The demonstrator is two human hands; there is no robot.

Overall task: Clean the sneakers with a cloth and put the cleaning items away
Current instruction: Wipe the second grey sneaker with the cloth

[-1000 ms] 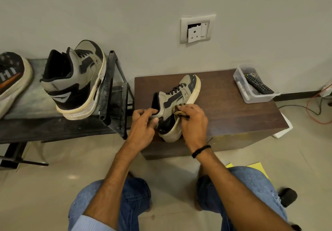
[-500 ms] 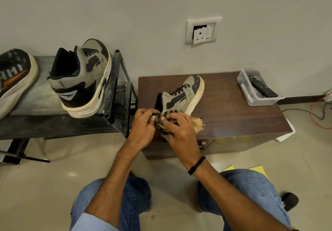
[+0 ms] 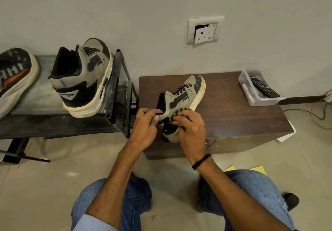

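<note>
At the near edge of the brown cabinet (image 3: 233,115), we record our left hand (image 3: 143,128) pinching the heel collar of a beige-and-black sneaker (image 3: 183,101), which lies there toe pointing away. Our right hand (image 3: 192,128), black band at the wrist, presses a striped cloth (image 3: 177,113), bunched under curled fingers, to the shoe's side. Left, on the dark metal rack (image 3: 116,94), we list the matching sneaker (image 3: 82,79) and one black sneaker (image 3: 14,74). Far right, a clear tray (image 3: 258,101) holds a remote (image 3: 264,86).
</note>
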